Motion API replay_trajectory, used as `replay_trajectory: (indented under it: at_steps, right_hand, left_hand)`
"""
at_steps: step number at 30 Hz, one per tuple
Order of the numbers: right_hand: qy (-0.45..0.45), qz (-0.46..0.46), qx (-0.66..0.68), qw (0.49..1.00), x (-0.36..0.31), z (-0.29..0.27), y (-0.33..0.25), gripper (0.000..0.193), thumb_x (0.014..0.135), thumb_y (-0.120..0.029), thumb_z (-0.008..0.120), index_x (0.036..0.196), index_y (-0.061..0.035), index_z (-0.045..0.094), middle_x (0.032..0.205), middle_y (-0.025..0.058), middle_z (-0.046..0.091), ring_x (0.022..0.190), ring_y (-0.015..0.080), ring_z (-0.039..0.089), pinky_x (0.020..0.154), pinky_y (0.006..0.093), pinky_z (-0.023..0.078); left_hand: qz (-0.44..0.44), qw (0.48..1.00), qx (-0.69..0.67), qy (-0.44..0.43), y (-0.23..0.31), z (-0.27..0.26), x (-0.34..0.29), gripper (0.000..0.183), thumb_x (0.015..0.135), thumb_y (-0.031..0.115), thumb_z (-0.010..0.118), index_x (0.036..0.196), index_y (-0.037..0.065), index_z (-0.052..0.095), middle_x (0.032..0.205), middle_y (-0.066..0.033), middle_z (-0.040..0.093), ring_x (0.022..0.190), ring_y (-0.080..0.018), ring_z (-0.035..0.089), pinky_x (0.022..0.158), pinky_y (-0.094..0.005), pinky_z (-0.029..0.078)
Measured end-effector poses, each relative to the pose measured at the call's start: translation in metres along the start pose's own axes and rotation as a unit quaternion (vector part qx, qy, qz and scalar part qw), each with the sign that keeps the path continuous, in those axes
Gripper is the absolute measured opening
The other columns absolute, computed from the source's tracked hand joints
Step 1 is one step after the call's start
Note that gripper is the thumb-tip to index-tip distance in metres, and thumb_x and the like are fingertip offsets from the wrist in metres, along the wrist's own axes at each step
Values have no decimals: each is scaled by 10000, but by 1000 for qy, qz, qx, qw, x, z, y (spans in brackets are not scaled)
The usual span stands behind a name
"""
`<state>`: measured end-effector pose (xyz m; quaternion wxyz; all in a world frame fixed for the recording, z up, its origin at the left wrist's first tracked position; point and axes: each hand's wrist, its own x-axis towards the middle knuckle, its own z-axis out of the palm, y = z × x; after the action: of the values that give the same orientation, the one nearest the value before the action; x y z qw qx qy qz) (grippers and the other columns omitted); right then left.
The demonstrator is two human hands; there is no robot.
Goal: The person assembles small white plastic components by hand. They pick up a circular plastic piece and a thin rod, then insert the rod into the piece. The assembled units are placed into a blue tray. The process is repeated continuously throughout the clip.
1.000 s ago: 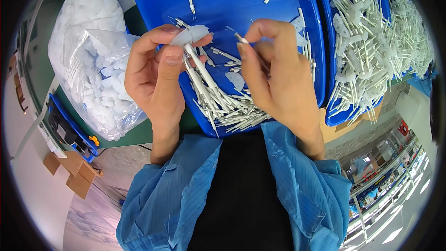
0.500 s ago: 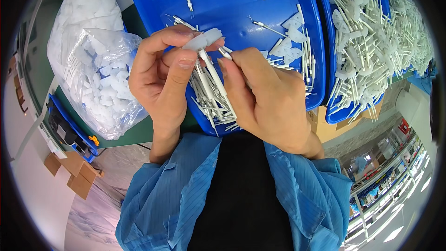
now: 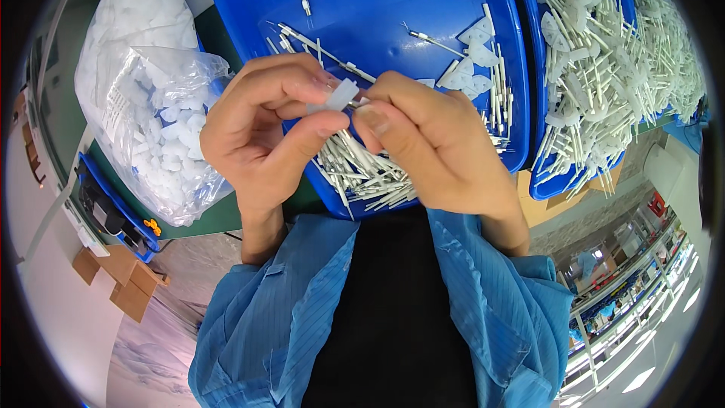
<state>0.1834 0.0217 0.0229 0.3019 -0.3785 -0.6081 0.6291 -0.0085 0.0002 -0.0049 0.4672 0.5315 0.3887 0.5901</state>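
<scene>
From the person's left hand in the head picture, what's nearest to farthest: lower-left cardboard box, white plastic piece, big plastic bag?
1. White plastic piece: pinched in the left hand.
2. Big plastic bag: just left of it.
3. Cardboard box: lower left, farthest.

I see both forearms come up from the lower edge, the left forearm (image 3: 283,295) and the right forearm (image 3: 502,295) well apart at the sleeves and angled inward, so that the left hand (image 3: 253,128) and the right hand (image 3: 449,147) meet closely in front of the chest. On my left, the thumb (image 3: 306,140) and index finger (image 3: 294,79) close in a pinch, the other fingers curling behind and partly hidden; on my right, the bent index finger (image 3: 396,91) presses toward the thumb (image 3: 393,128), its tip pointing at the left fingertips, the remaining fingers folded out of sight.
</scene>
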Motion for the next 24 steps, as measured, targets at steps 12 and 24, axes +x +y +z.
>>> replay_trajectory:
  at_steps: [12, 24]
  right_hand:
    - [149, -227, -314, 910, -9, 19, 8, 215, 881, -179, 685, 954, -1, 587, 577, 10, 475, 441, 158, 523, 405, 295, 429]
    - [111, -247, -301, 914, -8, -5, 24, 246, 742, -173, 754, 955, -83, 672, 807, 23, 521, 701, 202, 503, 605, 334, 384]
  left_hand:
    - [72, 994, 77, -21, 6, 6, 1, 356, 690, 117, 855, 921, -43, 636, 921, -185, 656, 788, -257, 697, 691, -327, 587]
    - [140, 958, 223, -117, 17, 8, 14, 407, 593, 105, 904, 914, 8, 673, 905, -200, 688, 771, -264, 706, 667, -300, 591]
